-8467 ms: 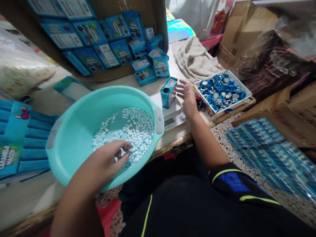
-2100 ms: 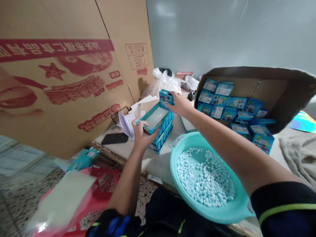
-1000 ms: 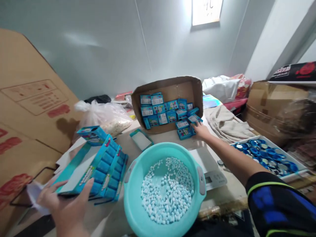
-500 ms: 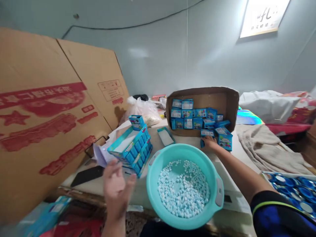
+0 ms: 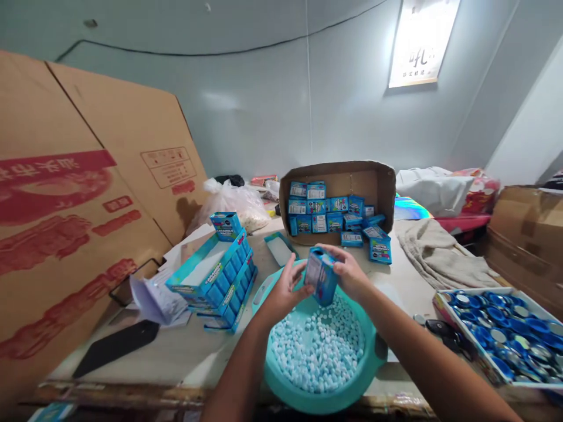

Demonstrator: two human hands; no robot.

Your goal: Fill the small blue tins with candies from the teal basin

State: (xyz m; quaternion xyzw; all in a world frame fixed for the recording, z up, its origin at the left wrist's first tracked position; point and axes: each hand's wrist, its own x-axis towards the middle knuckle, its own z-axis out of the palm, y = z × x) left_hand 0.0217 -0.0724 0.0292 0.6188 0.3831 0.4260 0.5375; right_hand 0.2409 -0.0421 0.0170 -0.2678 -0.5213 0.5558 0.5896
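Over the far side of a turquoise basin (image 5: pixel 275 375), both hands are closed on one small blue candy box (image 5: pixel 322 278). My left hand (image 5: pixel 288 285) grips its left side near the bottom, and my right hand (image 5: pixel 349 271) holds its upper right edge. The box is upright, slightly tilted. Pale blue and white candies (image 5: pixel 319 351) cover much of the basin's bottom. Behind it, a cardboard box on its side (image 5: pixel 373 176) holds several small blue boxes (image 5: pixel 335 223), with a few more lying in front of its opening.
Left of the basin stand stacked blue display trays (image 5: pixel 220 275) with a small box on top. A black flat object (image 5: pixel 116 346) and papers (image 5: pixel 160 302) lie nearby. On the right are a tray of blue round pieces (image 5: pixel 505 334), a cloth (image 5: pixel 440 252) and a large carton (image 5: pixel 523 234).
My right hand has brought a small blue box from in front of the cardboard box to above the basin. My left hand has come over from the left and grips it too. The view has shifted.
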